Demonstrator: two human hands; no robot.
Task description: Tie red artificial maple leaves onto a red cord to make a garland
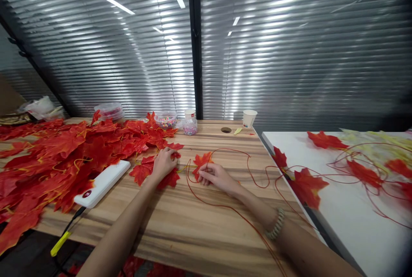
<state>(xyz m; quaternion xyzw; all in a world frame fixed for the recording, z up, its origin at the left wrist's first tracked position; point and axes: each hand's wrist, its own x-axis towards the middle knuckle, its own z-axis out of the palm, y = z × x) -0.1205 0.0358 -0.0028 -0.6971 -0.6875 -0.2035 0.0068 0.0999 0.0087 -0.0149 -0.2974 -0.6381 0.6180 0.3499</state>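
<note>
My left hand (165, 163) rests among a few red artificial maple leaves (141, 171) in the middle of the wooden table, its fingers curled over one of them. A short way to the right, my right hand (219, 178) has its thumb and fingertips pinched together, and a thin red cord (209, 203) runs into them. One orange-red maple leaf (201, 162) lies just behind these fingertips, partly covered by them. Between the two hands the cord makes a loop. A braided bracelet (276, 225) circles my right wrist.
A large heap of red leaves (67, 139) covers the left side, with a white power bank (103, 183) and cable before it. Paper cups (249, 119) and a bead tub (189, 127) stand at the back. Cord tangles across a white table (347, 212) on the right.
</note>
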